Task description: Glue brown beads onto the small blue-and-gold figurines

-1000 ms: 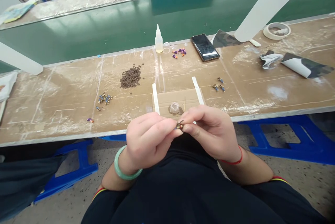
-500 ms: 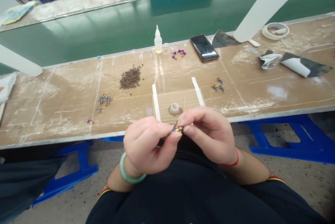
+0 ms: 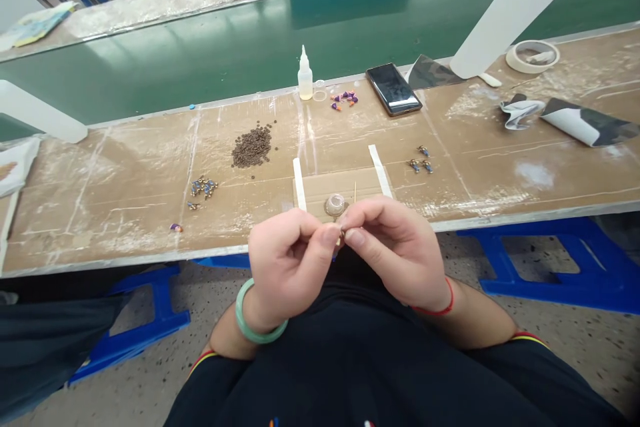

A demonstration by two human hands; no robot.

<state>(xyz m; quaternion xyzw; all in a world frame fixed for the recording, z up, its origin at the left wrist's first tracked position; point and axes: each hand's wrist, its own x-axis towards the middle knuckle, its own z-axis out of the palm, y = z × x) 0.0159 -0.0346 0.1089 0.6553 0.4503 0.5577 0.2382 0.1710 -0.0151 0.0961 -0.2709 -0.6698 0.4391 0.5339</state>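
Between the fingertips of both hands is a small figurine (image 3: 339, 239), mostly covered by the fingers. My left hand (image 3: 293, 264), with a green bangle at the wrist, pinches it from the left. My right hand (image 3: 400, 250), wearing a red string, pinches it from the right. Just beyond the fingers a small clear cup (image 3: 335, 204) and a thin wooden stick (image 3: 355, 191) lie on a cardboard piece (image 3: 320, 186) edged by two white strips. Similar small blue and gold figurines lie in a cluster (image 3: 204, 188) to the left and a smaller group (image 3: 421, 160) to the right.
A pile of small brown discs (image 3: 251, 146) lies left of centre. Along the back stand a dropper bottle (image 3: 305, 75), purple figurines (image 3: 345, 100) and a phone (image 3: 394, 89). A big white bottle (image 3: 510, 20), a tape roll (image 3: 532, 56) and camouflage-patterned scraps (image 3: 575, 122) are at right.
My left hand has turned, its thumb now upward against the figurine. The figurine has tipped from lying sideways to pointing downward and is more covered. My right hand keeps its pinch.
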